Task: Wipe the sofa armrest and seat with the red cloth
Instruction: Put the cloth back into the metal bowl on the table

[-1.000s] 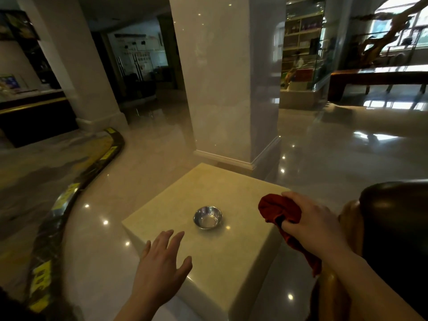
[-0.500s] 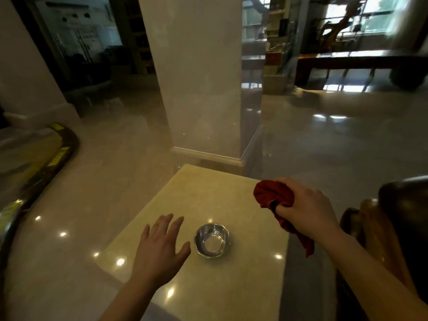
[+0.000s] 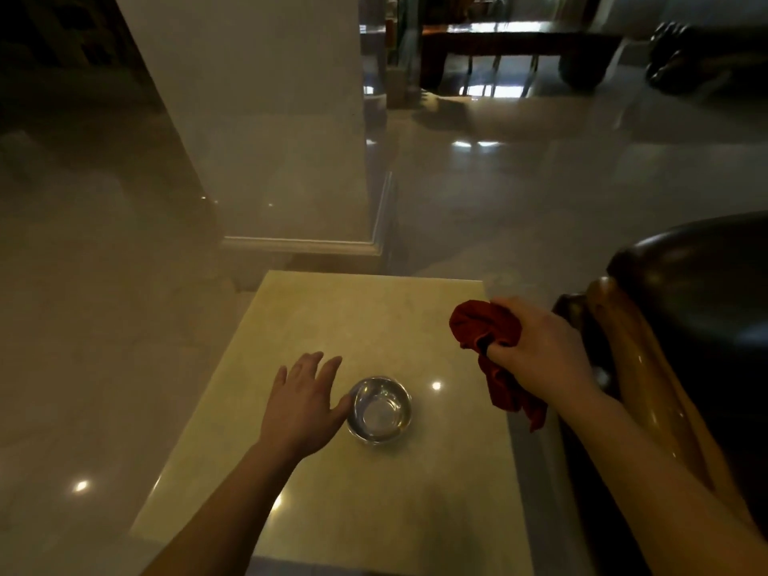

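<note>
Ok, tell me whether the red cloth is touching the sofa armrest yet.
Apart. In the head view the red cloth, bunched in the right hand, hangs over the table's edge, with the hand between it and the sofa armrest.

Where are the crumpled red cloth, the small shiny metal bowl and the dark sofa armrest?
crumpled red cloth point(image 3: 484, 326), head view, bunched upper part.
small shiny metal bowl point(image 3: 380, 411), head view, inside bottom.
dark sofa armrest point(image 3: 690, 284), head view, rounded top.

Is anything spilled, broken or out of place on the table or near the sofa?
Nothing stands out. The metal bowl sits upright on the table, no spill visible. The right hand holds the red cloth.
</note>
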